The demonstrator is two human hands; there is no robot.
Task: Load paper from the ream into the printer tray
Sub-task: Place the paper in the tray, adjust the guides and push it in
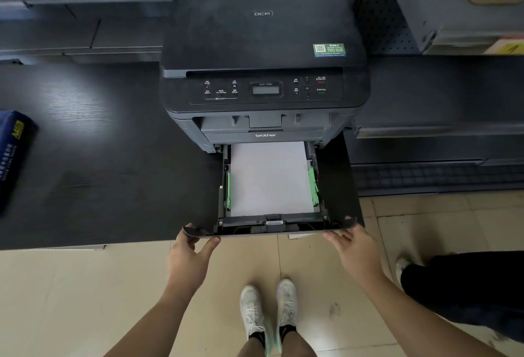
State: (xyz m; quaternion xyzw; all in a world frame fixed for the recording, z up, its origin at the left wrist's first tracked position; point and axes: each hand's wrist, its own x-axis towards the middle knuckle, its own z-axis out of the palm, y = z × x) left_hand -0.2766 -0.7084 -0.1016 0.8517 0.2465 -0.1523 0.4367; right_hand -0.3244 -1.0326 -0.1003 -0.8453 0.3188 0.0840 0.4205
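The printer tray stands pulled out from the bottom of the black printer, its front lip jutting past the edge of the dark table and hanging over the tiled floor. Its long axis runs straight out from the machine toward the person. A stack of white paper lies flat inside, long side along that same axis, far end tucked under the printer body, held between two green side guides.

The left hand grips the tray's front left corner, thumb under the lip and fingers curled over the top. The right hand holds the front right corner, fingers laid against the lip; how tightly it closes cannot be told.

The blue paper ream lies well apart at the table's left edge, partly cut off by the frame. Dark metal shelving stands just right of the printer, close to the tray's right side. Below, the person's white shoes point toward the table, and another person's dark trouser leg stands at the right.
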